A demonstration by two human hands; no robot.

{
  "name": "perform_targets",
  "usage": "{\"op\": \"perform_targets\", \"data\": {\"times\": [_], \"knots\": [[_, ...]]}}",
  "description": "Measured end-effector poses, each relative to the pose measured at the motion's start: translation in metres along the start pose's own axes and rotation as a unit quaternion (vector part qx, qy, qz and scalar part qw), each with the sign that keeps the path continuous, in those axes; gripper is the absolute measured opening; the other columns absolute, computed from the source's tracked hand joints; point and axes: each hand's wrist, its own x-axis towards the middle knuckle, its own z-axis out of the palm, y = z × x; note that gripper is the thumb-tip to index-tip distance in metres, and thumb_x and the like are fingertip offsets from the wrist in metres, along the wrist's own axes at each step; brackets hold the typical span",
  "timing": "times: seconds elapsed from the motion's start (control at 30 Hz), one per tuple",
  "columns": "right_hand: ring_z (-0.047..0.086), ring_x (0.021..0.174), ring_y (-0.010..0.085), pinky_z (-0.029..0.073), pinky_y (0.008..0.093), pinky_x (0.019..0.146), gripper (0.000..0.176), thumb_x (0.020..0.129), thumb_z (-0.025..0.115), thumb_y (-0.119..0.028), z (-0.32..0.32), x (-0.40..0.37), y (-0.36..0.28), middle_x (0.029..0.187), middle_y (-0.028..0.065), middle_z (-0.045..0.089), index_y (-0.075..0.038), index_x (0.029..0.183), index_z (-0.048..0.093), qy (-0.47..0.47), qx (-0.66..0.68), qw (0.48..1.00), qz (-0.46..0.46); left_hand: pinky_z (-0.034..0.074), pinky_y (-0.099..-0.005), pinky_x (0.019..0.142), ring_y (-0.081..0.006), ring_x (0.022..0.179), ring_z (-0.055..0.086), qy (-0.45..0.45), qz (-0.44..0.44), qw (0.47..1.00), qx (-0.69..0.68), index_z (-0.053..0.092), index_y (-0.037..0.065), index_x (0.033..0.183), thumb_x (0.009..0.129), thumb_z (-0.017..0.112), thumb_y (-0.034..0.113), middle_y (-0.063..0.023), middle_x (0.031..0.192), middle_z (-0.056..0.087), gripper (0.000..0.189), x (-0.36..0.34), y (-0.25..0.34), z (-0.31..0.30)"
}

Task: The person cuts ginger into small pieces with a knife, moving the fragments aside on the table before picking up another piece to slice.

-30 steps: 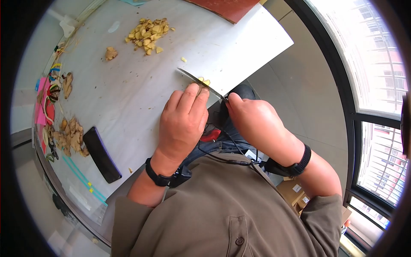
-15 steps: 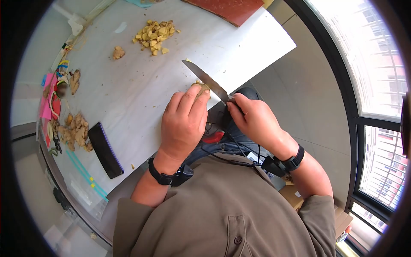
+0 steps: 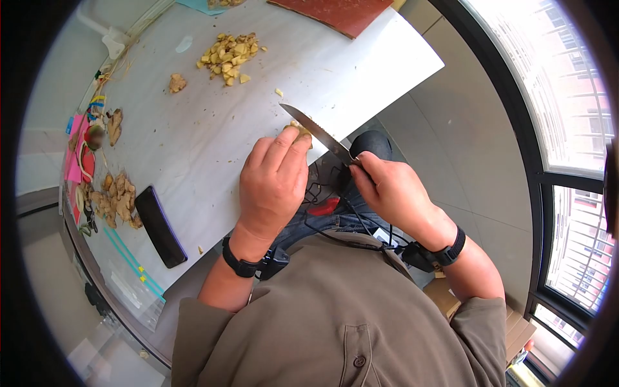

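My left hand (image 3: 274, 177) grips a piece of ginger (image 3: 300, 129) against the white table near its edge; the fingers hide much of it. In my right hand (image 3: 390, 187) is a knife (image 3: 319, 134) with a serrated edge, its handle wrapped by my fingers. The blade points up and left, just beyond the ginger. A small cut slice (image 3: 278, 92) lies on the table past the knife tip. Farther off sits a pile of chopped ginger (image 3: 231, 57), with a lone ginger chunk (image 3: 177, 82) to its left.
At the left lie whole ginger roots (image 3: 118, 198), a dark phone (image 3: 160, 226) and a clear zip bag (image 3: 135, 277). A red-brown board (image 3: 338, 14) rests at the far edge of the white table (image 3: 193, 142). Cables hang by my lap.
The knife has shifted slightly down and right, away from the ginger, with my right hand. A small slice now lies apart near the blade tip. My left hand still holds the ginger.
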Motion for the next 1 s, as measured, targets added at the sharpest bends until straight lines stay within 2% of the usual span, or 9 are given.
{"op": "perform_targets", "data": {"times": [0.13,0.23,0.5,0.6,0.73,0.8,0.93,0.97,1.0], "knots": [[0.065,0.068,0.0473,0.049,0.054,0.059,0.021,0.111,0.072,-0.018,-0.01,-0.003,-0.005,0.071,0.0215,0.062,-0.005,0.099,0.059,-0.017,0.003,1.0,-0.001,0.061,-0.0429,0.086,-0.0317,0.1,0.072,-0.004,-0.003,1.0,-0.01,0.078,0.004,0.115,0.086,0.084,-0.006,-0.0083,0.122,0.076,0.031,0.002,0.0,-0.002],[0.068,0.071,0.0472,0.055,0.0551,0.063,0.023,0.112,0.069,-0.02,-0.016,-0.001,-0.011,0.073,0.0206,0.066,-0.003,0.098,0.06,-0.052,-0.017,0.998,0.021,0.061,-0.0432,0.086,-0.032,0.099,0.072,-0.006,-0.004,1.0,-0.011,0.077,0.004,0.114,0.087,0.084,-0.006,-0.0083,0.122,0.076,0.03,0.002,-0.001,-0.001],[0.07,0.063,0.0376,0.056,0.0486,0.056,0.025,0.113,0.067,-0.021,-0.014,0.003,-0.015,0.068,0.0122,0.065,-0.007,0.096,0.055,-0.032,-0.141,0.989,-0.024,0.061,-0.0428,0.084,-0.0319,0.095,0.071,-0.009,0.007,1.0,0.003,0.077,0.003,0.114,0.086,0.084,-0.005,-0.0094,0.122,0.076,0.03,0.001,-0.002,0.0],[0.066,0.066,0.0444,0.052,0.0541,0.058,0.022,0.112,0.07,-0.017,-0.012,0.004,-0.017,0.072,0.0157,0.064,-0.006,0.1,0.055,-0.04,-0.133,0.99,0.003,0.061,-0.0425,0.082,-0.0314,0.093,0.071,-0.009,0.01,1.0,0.011,0.077,0.003,0.114,0.086,0.084,-0.005,-0.0096,0.121,0.075,0.03,0.002,-0.001,0.001],[0.067,0.065,0.0429,0.052,0.0537,0.057,0.022,0.112,0.07,-0.018,-0.011,0.007,-0.022,0.071,0.0146,0.064,-0.006,0.1,0.055,-0.049,-0.146,0.988,0.006,0.061,-0.0418,0.081,-0.0305,0.092,0.07,-0.009,0.015,1.0,0.017,0.077,0.002,0.114,0.086,0.084,-0.006,-0.0097,0.121,0.075,0.03,0.002,-0.001,0.001],[0.074,0.064,0.0351,0.059,0.0447,0.056,0.019,0.099,0.074,-0.008,-0.011,0.009,-0.025,0.07,0.0124,0.068,-0.004,0.098,0.054,-0.045,-0.186,0.981,-0.036,0.061,-0.0418,0.082,-0.0305,0.092,0.07,-0.013,0.014,1.0,0.015,0.078,0.002,0.114,0.086,0.083,-0.006,-0.0099,0.121,0.075,0.03,0.002,-0.001,0.001],[0.075,0.066,0.035,0.06,0.0447,0.057,0.023,0.089,0.076,-0.002,-0.009,0.018,-0.032,0.072,0.014,0.07,-0.002,0.1,0.055,-0.084,-0.18,0.98,-0.019,0.061,-0.0419,0.082,-0.031,0.091,0.07,-0.012,0.017,1.0,0.022,0.077,0.001,0.116,0.086,0.083,-0.006,-0.0107,0.121,0.075,0.031,0.0,-0.002,0.002],[0.072,0.063,0.0347,0.056,0.0457,0.055,0.017,0.102,0.071,-0.01,-0.004,0.019,-0.03,0.069,0.0125,0.066,-0.004,0.099,0.055,-0.074,-0.185,0.98,-0.023,0.061,-0.0419,0.082,-0.031,0.091,0.07,-0.012,0.017,1.0,0.022,0.077,0.001,0.116,0.086,0.083,-0.006,-0.0107,0.121,0.075,0.031,0.0,-0.002,0.002],[0.069,0.06,0.0343,0.053,0.0466,0.053,0.024,0.114,0.066,-0.019,0.0,0.021,-0.029,0.067,0.0111,0.063,-0.006,0.097,0.055,-0.064,-0.19,0.979,-0.028,0.061,-0.0422,0.082,-0.0312,0.092,0.071,-0.011,0.018,1.0,0.018,0.078,0.001,0.116,0.086,0.083,-0.006,-0.011,0.122,0.075,0.031,0.0,-0.002,0.001]]}}
